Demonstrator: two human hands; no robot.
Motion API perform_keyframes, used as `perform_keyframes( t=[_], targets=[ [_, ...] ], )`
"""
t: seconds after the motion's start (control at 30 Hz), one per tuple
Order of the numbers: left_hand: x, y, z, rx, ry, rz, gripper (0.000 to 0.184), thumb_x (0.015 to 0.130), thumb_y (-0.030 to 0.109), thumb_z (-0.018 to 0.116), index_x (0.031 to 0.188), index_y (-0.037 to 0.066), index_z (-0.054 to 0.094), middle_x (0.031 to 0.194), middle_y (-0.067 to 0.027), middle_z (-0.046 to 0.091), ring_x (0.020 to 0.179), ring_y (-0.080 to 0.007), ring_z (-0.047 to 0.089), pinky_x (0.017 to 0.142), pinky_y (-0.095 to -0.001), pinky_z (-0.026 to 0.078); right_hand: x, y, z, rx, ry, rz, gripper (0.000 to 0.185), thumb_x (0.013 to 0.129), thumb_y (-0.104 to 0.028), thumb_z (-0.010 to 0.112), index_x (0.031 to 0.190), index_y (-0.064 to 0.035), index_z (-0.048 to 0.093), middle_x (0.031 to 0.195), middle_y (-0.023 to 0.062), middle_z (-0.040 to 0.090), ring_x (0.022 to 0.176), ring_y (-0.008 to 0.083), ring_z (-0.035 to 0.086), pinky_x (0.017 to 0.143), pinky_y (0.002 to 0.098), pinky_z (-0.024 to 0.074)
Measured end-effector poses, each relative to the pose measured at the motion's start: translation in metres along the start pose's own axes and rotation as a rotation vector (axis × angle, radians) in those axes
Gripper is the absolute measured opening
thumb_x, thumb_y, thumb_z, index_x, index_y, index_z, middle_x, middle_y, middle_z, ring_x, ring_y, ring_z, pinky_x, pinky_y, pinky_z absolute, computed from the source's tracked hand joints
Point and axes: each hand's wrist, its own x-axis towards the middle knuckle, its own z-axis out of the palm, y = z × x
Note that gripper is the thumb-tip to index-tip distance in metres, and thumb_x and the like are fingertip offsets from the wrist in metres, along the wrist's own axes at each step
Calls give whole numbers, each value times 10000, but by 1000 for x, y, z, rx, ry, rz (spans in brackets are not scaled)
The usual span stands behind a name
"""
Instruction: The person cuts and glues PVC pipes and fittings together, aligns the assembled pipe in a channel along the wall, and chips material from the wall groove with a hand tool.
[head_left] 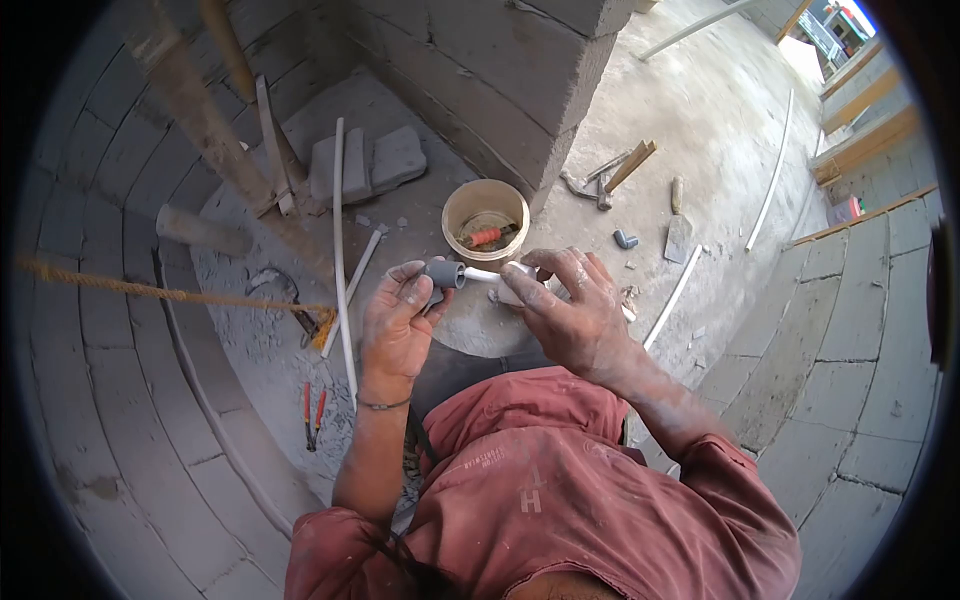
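Surrounding the grey fitting point(446, 274): dusty floor point(710, 120), blockwork point(850, 330).

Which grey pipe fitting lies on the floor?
The elbow beside the trowel; the other grey fitting is held in the left hand.

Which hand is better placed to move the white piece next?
Probably the right hand: it grips the white piece, whose narrow end is near the open mouth of the grey pipe fitting in the left hand.
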Motion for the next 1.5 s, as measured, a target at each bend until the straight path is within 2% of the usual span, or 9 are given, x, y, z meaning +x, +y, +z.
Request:
perform_keyframes(
  t=[0.13, 0.2, 0.43, 0.7, 0.83, 1.0, 1.17, 1.27, 1.5],
  targets=[
    [3, 2, -4, 114, -7, 19, 249, 959, 56, 671, 1198, 52, 601, 1257, -148, 646, 1131, -236, 649, 983, -404, 563, 3, -1, -9, 63, -63, 2, 508, 745, -69, 784, 1231, -126, 647, 1099, 109, 611, 963, 281, 618, 763, 403, 492],
    [2, 3, -2, 122, -16, 0, 258, 961, 61, 669, 1208, 50, 598, 1266, -149, 641, 1131, -236, 649, 981, -404, 565, 5, 3, -11, 400, -3, 130, 498, 736, -62, 792, 1212, -118, 656, 1084, 117, 608, 956, 290, 617, 780, 409, 494],
    [3, -1, 4, 158, -58, 51, 344, 963, 106, 675, 1284, 42, 567, 1274, -131, 633, 1134, -235, 650, 996, -411, 560, -3, -4, -22, 317, -53, 198, 498, 734, -84, 817, 1206, -102, 660, 1040, 123, 595, 954, 330, 620, 793, 450, 508],
    [7, -2, 7, 119, -107, -13, 328, 975, 106, 653, 1285, 34, 574, 1265, -126, 638, 1146, -242, 647, 1028, -415, 551, -9, 12, -19, 527, 70, 360, 482, 755, -111, 848, 1209, -76, 690, 974, 131, 655, 835, 255, 674, 742, 351, 527],
    [9, -12, -13, 77, -64, -53, 342, 1014, 110, 593, 1331, -3, 534, 1230, -130, 655, 1123, -237, 662, 1021, -392, 561, -29, 38, -23, 521, -14, 529, 481, 765, -121, 841, 1223, -83, 697, 962, 123, 652, 839, 262, 668, 757, 343, 519],
    [2, -34, -47, 9, 58, -102, 329, 1023, 115, 580, 1313, -37, 544, 1208, -146, 655, 1141, -298, 654, 1031, -388, 556, -87, 109, 58, 214, -266, 779, 452, 799, -132, 800, 1238, -98, 698, 1027, 130, 644, 901, 302, 660, 810, 399, 520],
    [-6, -45, -67, -33, 155, -79, 287, 1016, 87, 584, 1274, -35, 564, 1205, -155, 659, 1132, -309, 660, 1022, -392, 561, -106, 131, 123, 82, -426, 683, 415, 856, -147, 708, 1270, -139, 684, 1157, 162, 618, 1052, 358, 635, 917, 462, 506],
    [-8, -48, -81, -67, 184, -84, 265, 1010, 66, 587, 1256, -30, 571, 1204, -155, 660, 1114, -300, 667, 1018, -391, 563, -100, 137, 153, -78, -691, 624, 359, 904, -117, 576, 1244, -118, 691, 1215, 219, 599, 1155, 371, 604, 949, 446, 506],
    [-7, -63, -102, -47, 243, -77, 280, 997, 65, 614, 1256, -33, 568, 1194, -146, 658, 1094, -270, 666, 1017, -391, 561, -124, 152, 220, -144, -798, 454, 253, 898, -133, 589, 1117, -92, 708, 1255, 219, 587, 1176, 376, 590, 969, 459, 500]
  ],
)
